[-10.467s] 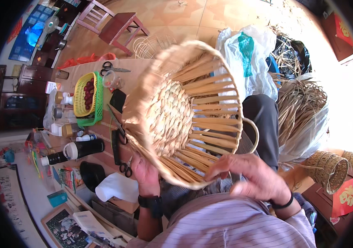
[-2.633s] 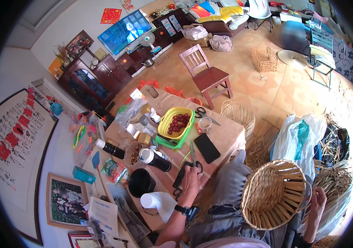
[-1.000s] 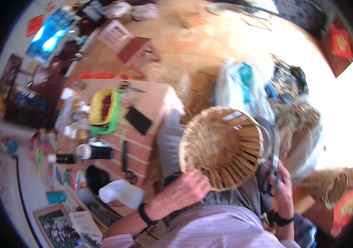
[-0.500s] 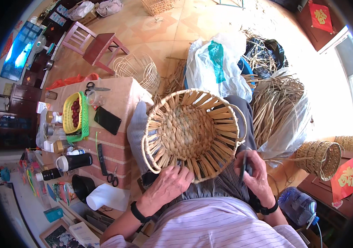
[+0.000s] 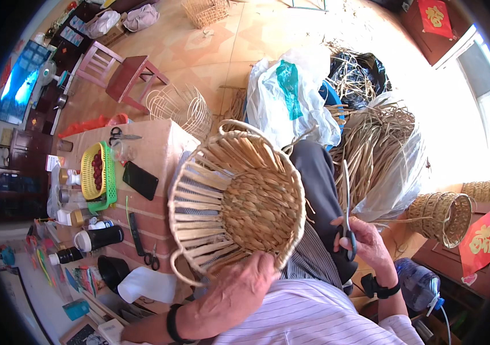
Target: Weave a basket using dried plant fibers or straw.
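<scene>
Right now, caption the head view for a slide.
Left hand gripping a woven basket at its near edge, right hand holding dark-handled scissors.

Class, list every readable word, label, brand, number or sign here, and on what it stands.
Red paper square, upper right: large gold character, not copied.
Red paper sheet, lower right: likewise.
White plastic bag with teal print: no readable lettering.
Small white card, far left: print too small to read.
Round woven straw basket and held metal scissors: no text visible.
</scene>
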The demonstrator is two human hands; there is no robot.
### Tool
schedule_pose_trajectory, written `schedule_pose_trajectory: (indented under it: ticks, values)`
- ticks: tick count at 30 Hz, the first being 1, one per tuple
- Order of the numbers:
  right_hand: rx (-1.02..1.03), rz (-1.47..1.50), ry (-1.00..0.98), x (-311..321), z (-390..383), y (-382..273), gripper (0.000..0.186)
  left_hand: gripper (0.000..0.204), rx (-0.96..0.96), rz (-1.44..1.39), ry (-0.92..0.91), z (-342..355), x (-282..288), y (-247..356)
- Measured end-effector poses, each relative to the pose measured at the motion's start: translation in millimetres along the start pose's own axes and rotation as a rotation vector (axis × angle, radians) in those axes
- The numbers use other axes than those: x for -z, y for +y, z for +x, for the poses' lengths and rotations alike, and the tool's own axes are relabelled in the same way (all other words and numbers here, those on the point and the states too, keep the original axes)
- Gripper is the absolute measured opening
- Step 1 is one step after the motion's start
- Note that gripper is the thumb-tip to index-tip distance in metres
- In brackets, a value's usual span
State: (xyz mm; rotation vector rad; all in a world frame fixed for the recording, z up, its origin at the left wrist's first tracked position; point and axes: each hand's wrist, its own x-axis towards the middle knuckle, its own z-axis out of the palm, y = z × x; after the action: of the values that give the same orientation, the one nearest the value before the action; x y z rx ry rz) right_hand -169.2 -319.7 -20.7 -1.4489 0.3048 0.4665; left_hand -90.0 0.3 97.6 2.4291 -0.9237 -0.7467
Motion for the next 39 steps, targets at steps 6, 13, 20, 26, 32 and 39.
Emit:
schedule_pose_trajectory:
  ticks: [6, 13, 20, 26, 32, 39]
  values:
    - [-0.045, 0.066, -0.034, 19.6, -20.8, 17.5, 0.053, 0.018, -0.330, -0.187, -0.505, 6.8, 13.4, -15.4]
    - [0.141, -0.864, 0.042, 28.9, -33.5, -10.8, 0.071, 0.024, -0.566, -0.278, -0.519, 54.1, 9.2, -40.9]
    - [0.067, -0.978, -0.001, 42.7, -50.6, -8.1, 0.072, 0.027, -0.586, -0.447, -0.239, 42.1, -1.8, -43.9]
    - [0.009, -0.881, -0.026, 36.2, -44.2, -15.3, 0.071, 0.027, -0.683, -0.151, -0.146, 28.0, 5.5, -48.2]
    - [-0.154, -0.822, -0.133, 51.5, -46.0, -15.7, 0.067, 0.038, -0.739, -0.044, -0.230, 28.7, 13.5, -39.4]
    - [-0.053, -0.698, -0.184, 47.1, -36.6, -16.8, 0.057, 0.050, -0.724, -0.164, -0.235, 27.2, -2.3, -46.6]
